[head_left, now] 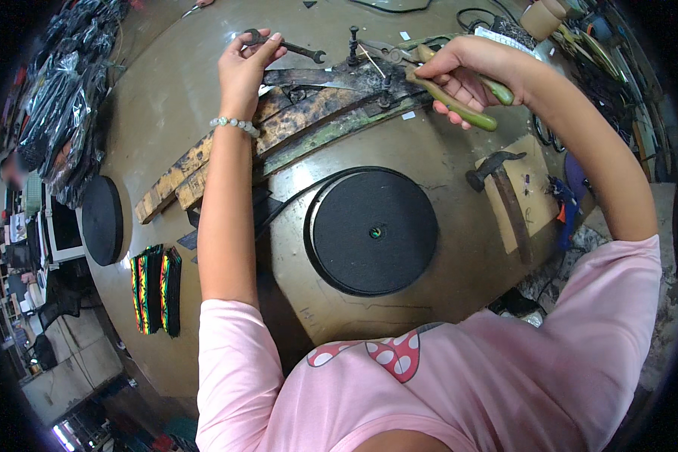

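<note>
My left hand (241, 71) is closed around a dark open-end wrench (300, 50), whose jaw points right toward an upright bolt (353, 47). My right hand (471, 68) grips pliers with green handles (463, 108); their metal jaws reach left over the end of a clamp-like metal fixture (369, 79). That fixture sits on worn, stained wooden beams (279, 124) lying diagonally across the table. A dark blade-like metal bar (301, 77) lies along it, below the wrench. Whether the pliers' jaws touch anything cannot be made out.
On the brown table (399, 309), a large roll of black strap (354, 233) lies nearest me. To the right, a hammer (503, 188) rests on cardboard. Leftward are folded striped straps (158, 290), another black roll (102, 220) and plastic-wrapped bundles (64, 98). Cables and tools crowd the far right.
</note>
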